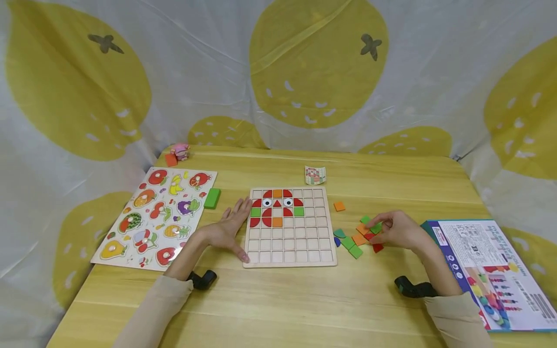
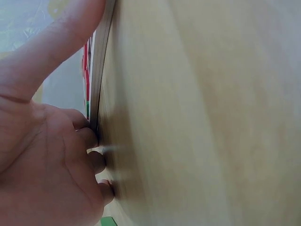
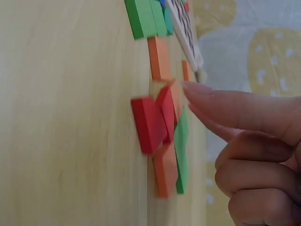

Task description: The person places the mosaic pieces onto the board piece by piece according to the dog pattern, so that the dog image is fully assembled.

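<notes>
A square wooden grid board (image 1: 289, 247) lies mid-table, with red, orange, green and eye-printed tiles in its upper left cells. My left hand (image 1: 227, 229) rests along the board's left edge, fingers spread, thumb at the near left corner. In the left wrist view, the thumb and fingertips of this hand (image 2: 51, 146) are against the board's side (image 2: 98, 70). My right hand (image 1: 398, 230) hovers over a loose pile of tiles, index finger and thumb extended, the others curled. Below its fingertips in the right wrist view are red tiles (image 3: 148, 125), orange tiles (image 3: 164, 172) and a green tile (image 3: 182, 155).
A small pattern card (image 1: 315, 175) lies behind the board. To the left are a fruit puzzle board (image 1: 150, 212), a green block (image 1: 212, 198) and a pink figurine (image 1: 180, 151). A printed box (image 1: 487, 261) stands at the right. A lone orange tile (image 1: 339, 206) sits beside the grid.
</notes>
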Action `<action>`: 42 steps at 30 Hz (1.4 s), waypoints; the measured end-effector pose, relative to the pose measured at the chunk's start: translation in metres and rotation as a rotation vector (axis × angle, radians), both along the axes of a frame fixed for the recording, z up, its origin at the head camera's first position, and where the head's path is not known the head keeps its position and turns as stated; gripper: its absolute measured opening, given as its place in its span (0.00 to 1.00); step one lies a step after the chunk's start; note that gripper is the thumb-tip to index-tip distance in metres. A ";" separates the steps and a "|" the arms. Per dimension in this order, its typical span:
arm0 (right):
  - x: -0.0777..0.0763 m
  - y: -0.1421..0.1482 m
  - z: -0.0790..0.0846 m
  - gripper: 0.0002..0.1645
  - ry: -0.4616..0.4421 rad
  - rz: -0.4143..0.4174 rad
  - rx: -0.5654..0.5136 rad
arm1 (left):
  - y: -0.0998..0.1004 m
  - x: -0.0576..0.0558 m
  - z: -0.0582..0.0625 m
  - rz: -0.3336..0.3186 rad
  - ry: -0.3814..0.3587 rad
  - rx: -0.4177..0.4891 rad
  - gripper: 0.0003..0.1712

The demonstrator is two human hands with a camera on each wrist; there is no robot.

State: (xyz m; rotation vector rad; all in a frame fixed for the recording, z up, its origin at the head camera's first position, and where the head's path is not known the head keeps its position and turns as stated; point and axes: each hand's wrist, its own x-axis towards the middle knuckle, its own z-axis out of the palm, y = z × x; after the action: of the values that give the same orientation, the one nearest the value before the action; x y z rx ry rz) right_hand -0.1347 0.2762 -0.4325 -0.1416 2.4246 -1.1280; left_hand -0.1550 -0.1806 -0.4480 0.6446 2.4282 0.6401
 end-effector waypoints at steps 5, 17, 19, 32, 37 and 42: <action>0.007 0.013 -0.003 0.25 -0.052 -0.015 -0.030 | -0.001 0.001 0.000 0.003 -0.002 0.004 0.87; 0.006 -0.002 -0.012 0.16 0.066 -0.058 0.097 | -0.001 0.000 -0.001 0.003 0.001 0.021 0.87; 0.004 -0.006 -0.012 0.15 0.069 -0.054 0.112 | -0.001 0.000 -0.002 0.005 0.001 0.021 0.87; -0.012 -0.022 -0.014 0.14 0.084 -0.034 0.111 | 0.000 0.001 0.000 0.006 -0.002 0.021 0.87; -0.013 -0.027 -0.016 0.11 0.188 -0.051 0.145 | -0.001 0.000 0.001 0.005 -0.002 0.018 0.87; -0.010 -0.029 -0.013 0.12 0.192 0.004 0.141 | -0.001 0.001 0.001 0.007 -0.003 0.014 0.87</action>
State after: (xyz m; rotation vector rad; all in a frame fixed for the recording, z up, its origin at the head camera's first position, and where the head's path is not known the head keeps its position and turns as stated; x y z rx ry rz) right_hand -0.1443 0.2469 -0.4459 -0.2185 2.6627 -0.9767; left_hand -0.1540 -0.1816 -0.4474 0.6401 2.4261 0.6617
